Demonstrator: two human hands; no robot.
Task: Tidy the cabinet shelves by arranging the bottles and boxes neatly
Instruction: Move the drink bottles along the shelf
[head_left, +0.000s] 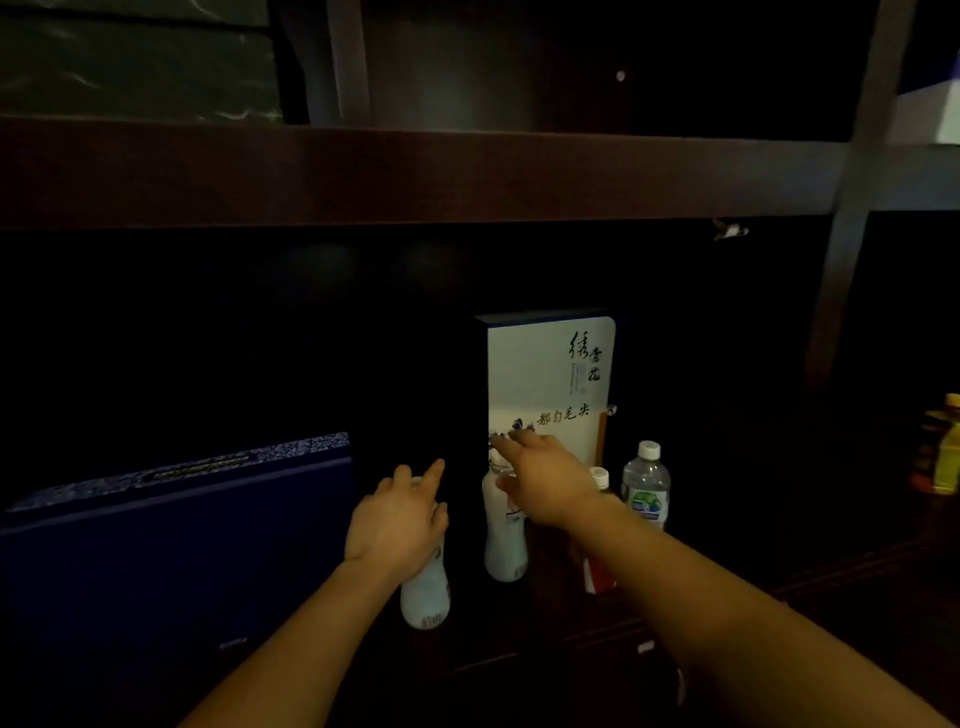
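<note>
In a dim cabinet, my left hand (400, 519) grips the neck of a white bottle (426, 597) standing near the shelf's front, with the index finger stretched forward. A second white bottle (505, 540) stands just to its right. My right hand (545, 483) reaches over that bottle's top with straight fingers, the thumb against its neck. Behind it a tall white tea box (550, 374) with dark blue edges stands upright. A clear water bottle (645, 488) and a red-labelled bottle (600, 574) stand right of my right wrist.
A large dark blue flat box (182, 545) stands on edge at the left. Yellow bottles (945, 452) sit at the far right. A dark wooden shelf board (415, 171) runs overhead, with a white box (930, 114) on it at the upper right.
</note>
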